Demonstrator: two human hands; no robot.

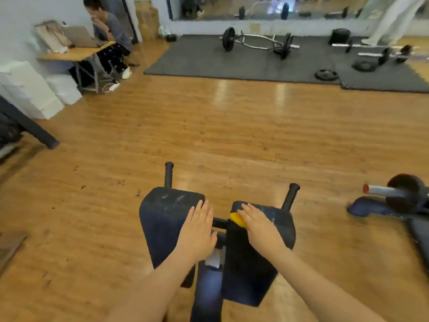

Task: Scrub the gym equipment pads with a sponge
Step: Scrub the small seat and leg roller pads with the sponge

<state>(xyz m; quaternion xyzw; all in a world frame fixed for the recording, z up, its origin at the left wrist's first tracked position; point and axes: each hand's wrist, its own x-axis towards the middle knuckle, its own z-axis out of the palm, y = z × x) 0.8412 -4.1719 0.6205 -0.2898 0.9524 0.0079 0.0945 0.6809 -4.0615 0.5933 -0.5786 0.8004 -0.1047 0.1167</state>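
Note:
Two dark padded rests sit side by side on a gym machine below me, each with a black handle sticking up behind it. My left hand [197, 231] lies flat with straight fingers on the left pad [162, 219]. My right hand [257, 224] presses a yellow sponge [236, 218] onto the top inner edge of the right pad [250, 263]. Only the sponge's left end shows from under the fingers. Pale scuff marks streak the upper parts of both pads.
Wooden floor spreads all around. A weight bar with a dark plate [399, 194] lies at the right. Barbells [257, 43] rest on a grey mat [199, 59] at the back. A person [111, 36] sits at a desk far left, near white boxes [30, 91].

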